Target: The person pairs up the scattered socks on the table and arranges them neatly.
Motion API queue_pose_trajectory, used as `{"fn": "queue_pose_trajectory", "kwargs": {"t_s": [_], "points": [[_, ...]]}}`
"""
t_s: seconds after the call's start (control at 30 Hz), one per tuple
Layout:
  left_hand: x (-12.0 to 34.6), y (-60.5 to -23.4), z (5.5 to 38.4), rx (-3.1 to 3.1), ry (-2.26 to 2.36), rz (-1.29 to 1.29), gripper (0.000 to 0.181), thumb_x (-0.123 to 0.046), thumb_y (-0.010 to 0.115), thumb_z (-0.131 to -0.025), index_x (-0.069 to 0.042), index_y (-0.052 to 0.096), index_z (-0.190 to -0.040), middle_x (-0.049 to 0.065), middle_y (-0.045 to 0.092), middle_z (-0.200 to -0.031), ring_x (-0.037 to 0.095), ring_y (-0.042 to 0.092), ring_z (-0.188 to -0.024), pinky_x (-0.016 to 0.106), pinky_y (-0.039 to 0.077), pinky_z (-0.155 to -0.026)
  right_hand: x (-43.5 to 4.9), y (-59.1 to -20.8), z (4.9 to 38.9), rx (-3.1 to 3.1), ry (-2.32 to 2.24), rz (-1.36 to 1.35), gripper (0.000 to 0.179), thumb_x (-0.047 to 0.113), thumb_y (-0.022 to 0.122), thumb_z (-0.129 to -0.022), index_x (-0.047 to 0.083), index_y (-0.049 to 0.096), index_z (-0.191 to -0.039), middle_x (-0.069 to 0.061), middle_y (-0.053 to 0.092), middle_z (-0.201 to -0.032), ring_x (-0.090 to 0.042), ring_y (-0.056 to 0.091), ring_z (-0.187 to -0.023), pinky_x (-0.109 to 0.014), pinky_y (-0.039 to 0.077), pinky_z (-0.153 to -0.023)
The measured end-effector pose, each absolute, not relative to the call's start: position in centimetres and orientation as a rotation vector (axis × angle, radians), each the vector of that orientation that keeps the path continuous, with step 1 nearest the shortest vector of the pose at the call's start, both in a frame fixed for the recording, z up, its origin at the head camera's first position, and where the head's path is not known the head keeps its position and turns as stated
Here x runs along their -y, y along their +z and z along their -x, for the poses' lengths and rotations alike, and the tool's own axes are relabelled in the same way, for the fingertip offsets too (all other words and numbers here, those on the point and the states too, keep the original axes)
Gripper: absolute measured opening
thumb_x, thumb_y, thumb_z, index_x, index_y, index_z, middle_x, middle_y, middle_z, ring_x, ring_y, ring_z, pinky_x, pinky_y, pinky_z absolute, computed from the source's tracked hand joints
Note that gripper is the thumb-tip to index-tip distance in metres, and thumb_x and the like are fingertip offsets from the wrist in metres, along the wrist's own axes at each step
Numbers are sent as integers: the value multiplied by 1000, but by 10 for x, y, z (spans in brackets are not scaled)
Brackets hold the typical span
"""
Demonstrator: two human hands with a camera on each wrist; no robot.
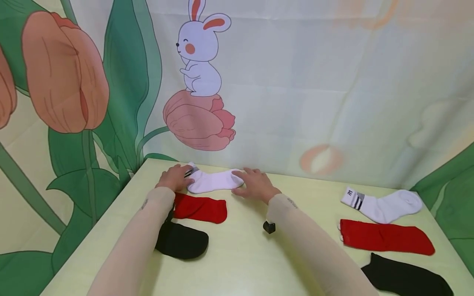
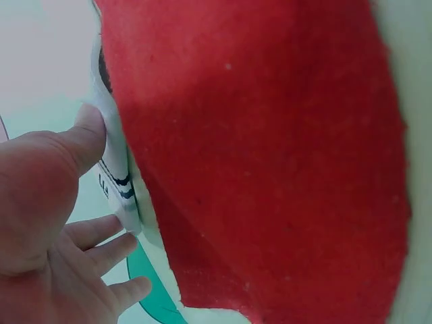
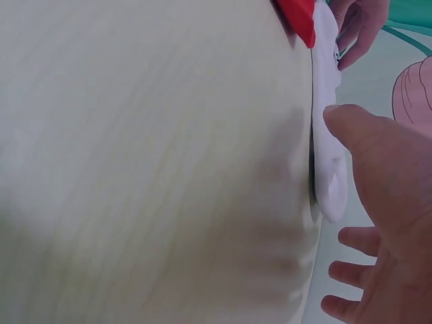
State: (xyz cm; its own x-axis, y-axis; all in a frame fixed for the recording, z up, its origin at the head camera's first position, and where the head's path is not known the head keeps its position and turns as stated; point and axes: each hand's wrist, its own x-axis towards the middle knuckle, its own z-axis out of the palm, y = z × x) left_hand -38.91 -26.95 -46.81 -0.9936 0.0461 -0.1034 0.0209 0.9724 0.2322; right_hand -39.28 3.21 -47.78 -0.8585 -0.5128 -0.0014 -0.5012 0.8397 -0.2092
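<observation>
At the far left of the table lies a white sock point(image 1: 212, 181) with dark stripes on its cuff. My left hand point(image 1: 174, 177) is at the striped cuff; in the left wrist view its thumb point(image 2: 91, 128) lies against the sock and the fingers are spread. At the sock's other end is my right hand point(image 1: 255, 185), thumb point(image 3: 344, 121) near the fabric and fingers apart. Neither hand visibly curls round it. Just in front lies a red sock point(image 1: 201, 209), and nearer still a black sock point(image 1: 185, 241), partly hidden by the left forearm.
Along the table's right side lie a second white striped sock point(image 1: 385, 205), another red sock point(image 1: 386, 236) and another black sock point(image 1: 407, 275), partly behind the right sleeve. A printed cloth point(image 1: 281, 90) with a rabbit and tulips hangs behind the pale table point(image 1: 237, 263).
</observation>
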Motion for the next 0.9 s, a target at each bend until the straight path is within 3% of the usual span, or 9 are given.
{"fn": "queue_pose_trajectory", "kwargs": {"t_s": [0.3,0.5,0.9], "points": [[270,-472,387,-2946,349,-18,67,-34,67,-99,-15,41,-158,30,40,-155,50,35,-142,73,26,-112,-34,-483,390,-2906,-278,790,66,53,64,-98,35,42,-157,-10,47,-154,-40,41,-137,-60,34,-113],[271,-473,390,-2928,369,-12,69,-34,68,-98,-16,39,-159,30,38,-156,51,32,-144,75,22,-112,-35,-485,390,-2887,-280,757,67,54,62,-98,32,41,-158,-6,40,-162,-41,38,-141,-59,29,-116],[268,-468,391,-2935,373,-13,71,-33,71,-96,-16,40,-158,30,42,-152,49,38,-140,73,25,-112,-39,-484,394,-2894,-244,775,70,54,61,-99,26,40,-159,-4,39,-163,-43,38,-142,-60,30,-116]]}}
